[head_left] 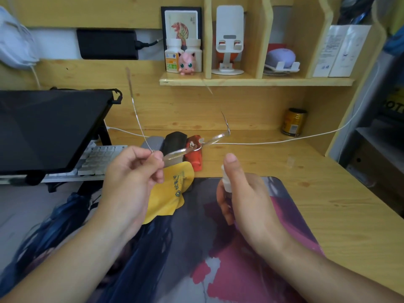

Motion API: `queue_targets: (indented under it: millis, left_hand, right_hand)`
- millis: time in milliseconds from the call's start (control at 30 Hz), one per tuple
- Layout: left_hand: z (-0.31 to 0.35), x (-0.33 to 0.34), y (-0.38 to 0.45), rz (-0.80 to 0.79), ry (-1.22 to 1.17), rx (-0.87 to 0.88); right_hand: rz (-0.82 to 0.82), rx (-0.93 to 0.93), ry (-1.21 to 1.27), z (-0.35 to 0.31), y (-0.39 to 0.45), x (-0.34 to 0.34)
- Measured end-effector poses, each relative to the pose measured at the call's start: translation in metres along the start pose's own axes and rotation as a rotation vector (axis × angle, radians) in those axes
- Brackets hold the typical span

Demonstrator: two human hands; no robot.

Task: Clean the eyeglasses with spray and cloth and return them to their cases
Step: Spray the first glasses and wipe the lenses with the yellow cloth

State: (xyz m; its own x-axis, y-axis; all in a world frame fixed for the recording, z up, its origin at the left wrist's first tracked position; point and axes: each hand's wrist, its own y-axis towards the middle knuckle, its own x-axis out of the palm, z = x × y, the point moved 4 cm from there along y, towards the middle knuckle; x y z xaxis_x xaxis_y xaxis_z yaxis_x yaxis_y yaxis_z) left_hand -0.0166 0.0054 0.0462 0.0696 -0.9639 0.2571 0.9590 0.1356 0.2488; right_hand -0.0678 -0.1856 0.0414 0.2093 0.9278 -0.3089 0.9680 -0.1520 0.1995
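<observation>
My left hand (pixel 133 178) pinches thin rimless eyeglasses (pixel 192 147) at one lens corner and holds them above the desk, temples pointing up and away. My right hand (pixel 242 193) grips a small white spray bottle (pixel 226 180), thumb raised over its top, nozzle facing the lenses. A yellow cleaning cloth (pixel 172 193) lies on the desk mat under the left hand. Behind the glasses lie a grey case (pixel 153 143), a black case (pixel 175 141) and a red case (pixel 194 158), side by side.
A patterned desk mat (pixel 251 270) covers the near desk. A black tablet on a stand (pixel 48 127) and a white keyboard (pixel 98 156) fill the left. A white cable (pixel 273 142) crosses the desk, a gold can (pixel 294 122) stands far right, and a shelf (pixel 251 80) with bottles hangs above.
</observation>
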Motion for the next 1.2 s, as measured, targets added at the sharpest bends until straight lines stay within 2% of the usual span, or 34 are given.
queue_targets:
  millis: [67,167,300,567,700,833,967,1200]
  left_hand:
    - [-0.002,0.003,-0.001,-0.024,-0.208,-0.208]
    - [-0.006,0.008,-0.004,-0.046,-0.339,-0.435]
    - [-0.011,0.014,-0.011,-0.081,-0.358,-0.575]
    - [-0.014,0.015,-0.013,-0.086,-0.301,-0.587]
    - [-0.014,0.014,-0.013,-0.075,-0.294,-0.583]
    - [-0.014,0.012,-0.011,-0.064,-0.302,-0.584]
    - [-0.013,0.011,-0.011,-0.052,-0.306,-0.582]
    - [-0.012,0.01,-0.011,-0.03,-0.299,-0.588]
  right_hand:
    - [0.025,-0.043,-0.003,0.001,-0.001,0.003]
    - [0.032,-0.071,0.0,0.003,-0.002,0.009]
    - [0.043,-0.118,-0.007,0.001,-0.002,0.017]
    - [0.071,-0.173,-0.095,-0.008,0.0,0.017]
    - [0.072,-0.191,-0.05,-0.008,-0.001,0.016]
    - [0.163,-0.175,0.064,-0.007,0.006,-0.004]
    - [0.277,-0.143,0.066,0.0,0.015,-0.025]
    - [0.282,-0.093,0.051,0.004,0.019,-0.025]
